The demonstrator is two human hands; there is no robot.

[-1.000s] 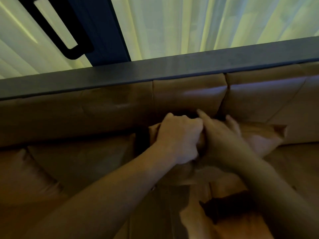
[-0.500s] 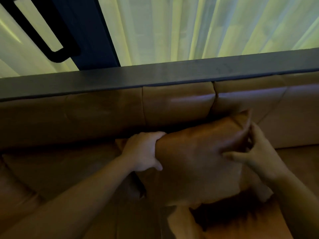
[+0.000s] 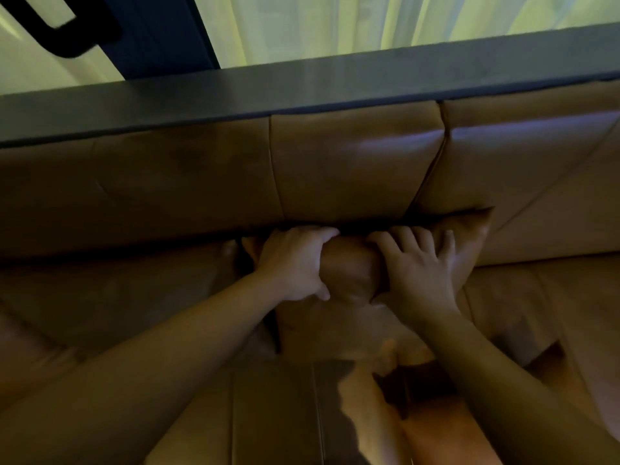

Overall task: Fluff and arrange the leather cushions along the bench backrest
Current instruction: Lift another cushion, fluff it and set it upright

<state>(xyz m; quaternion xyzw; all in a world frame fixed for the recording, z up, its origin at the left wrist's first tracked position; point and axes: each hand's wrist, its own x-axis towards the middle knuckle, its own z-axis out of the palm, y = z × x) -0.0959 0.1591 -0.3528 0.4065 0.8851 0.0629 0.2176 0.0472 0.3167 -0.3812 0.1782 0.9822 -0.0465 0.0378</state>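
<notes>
Gripping: both hands clamped on one tan leather cushion, squeezing its upper edge.
Left hand: fingers curled over the top left part, thumb pressing the front face.
Right hand: fingers spread over the top right part, palm flat against the front.
Cushion place: standing on the bench seat, pushed against the foot of the backrest, right corner poking up past the right hand.
Between hands: bulge of leather, bunched.
Behind: dark ledge atop the backrest, pale curtain beyond.
</notes>
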